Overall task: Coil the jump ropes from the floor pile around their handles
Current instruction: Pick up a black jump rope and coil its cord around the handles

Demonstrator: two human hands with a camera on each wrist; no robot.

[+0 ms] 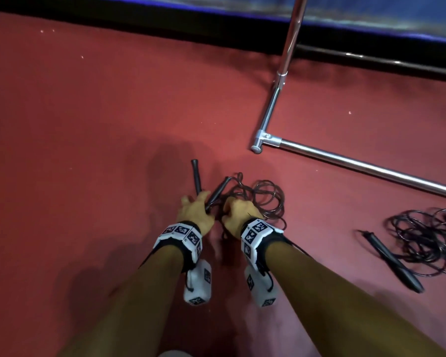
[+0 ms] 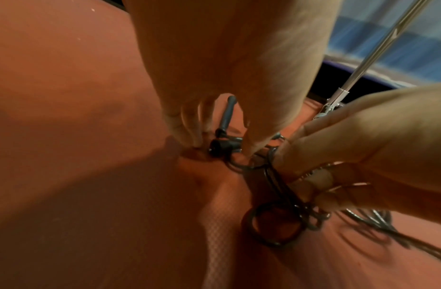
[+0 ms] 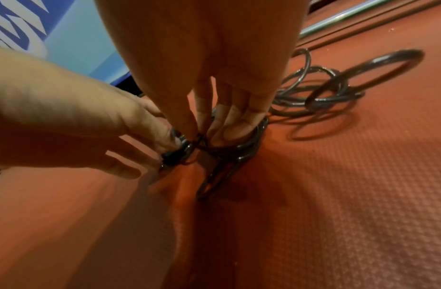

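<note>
Forearms: both reach down from the bottom edge of the head view, each with a white marker band [image 1: 182, 234] at the wrist; elbows are cut off.
Left hand [image 1: 195, 211]: fingers [image 2: 187, 125] curled down on the two black handles [image 1: 211, 194] where they cross on the floor; the grip ends lie hidden under the palm in the head view.
Right hand [image 1: 240, 215]: fingers [image 3: 229, 117] bunched together, pinching strands of the rope [image 1: 265, 199] just beside the left hand; exactly which strands is hard to make out.
Rope in hand: its loops lie loose on the floor, spreading beyond and to the right of the right hand.
Wrist views only: the left wrist view shows a small loop [image 2: 271, 224] of rope near the camera; the right wrist view shows the rope gathered under the fingertips.
Second jump rope [image 1: 422, 243]: a tangled pile with a black handle, well apart at the right, partly cut by the frame edge.
Floor [image 1: 88, 124]: red, finely textured matting.
Metal frame [image 1: 268, 117]: chrome tubes resting on the floor beyond the ropes.
Far edge: a blue panel [image 1: 371, 14] above a dark strip, blurred.
</note>
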